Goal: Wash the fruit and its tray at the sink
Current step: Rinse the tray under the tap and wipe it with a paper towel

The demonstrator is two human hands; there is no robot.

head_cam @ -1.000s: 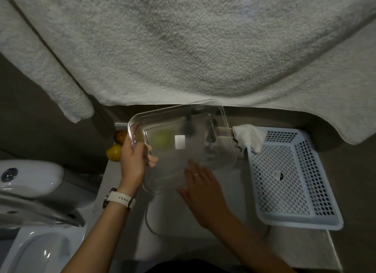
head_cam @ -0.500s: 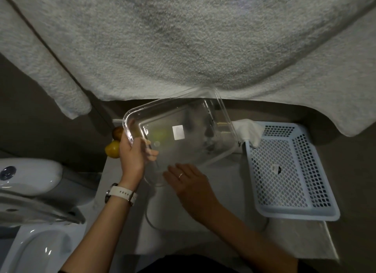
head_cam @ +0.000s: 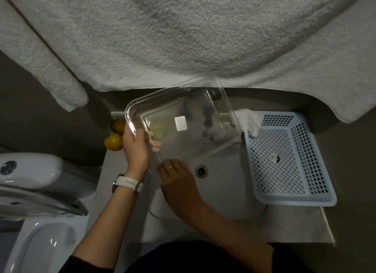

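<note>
A clear plastic tray (head_cam: 195, 101) with a white sticker on its bottom is held tilted over the sink (head_cam: 223, 183). My left hand (head_cam: 135, 148) grips the tray's left rim, thumb inside. My right hand (head_cam: 177, 183) is at the tray's near lower edge with its fingers bent against the rim. Two yellow-brown fruits (head_cam: 115, 136) lie on the counter's back left corner, just behind my left hand. A greenish fruit shows blurred through the tray. The sink drain (head_cam: 201, 171) is uncovered.
A light blue perforated basket (head_cam: 284, 160) sits on the counter to the right of the sink, a white cloth (head_cam: 249, 120) at its back left corner. Grey towels (head_cam: 183, 38) hang overhead. A white toilet (head_cam: 30, 191) stands at the left.
The tray has been lifted and tilted up and back, uncovering the drain. My right hand slid left from under the tray's middle to its near lower edge.
</note>
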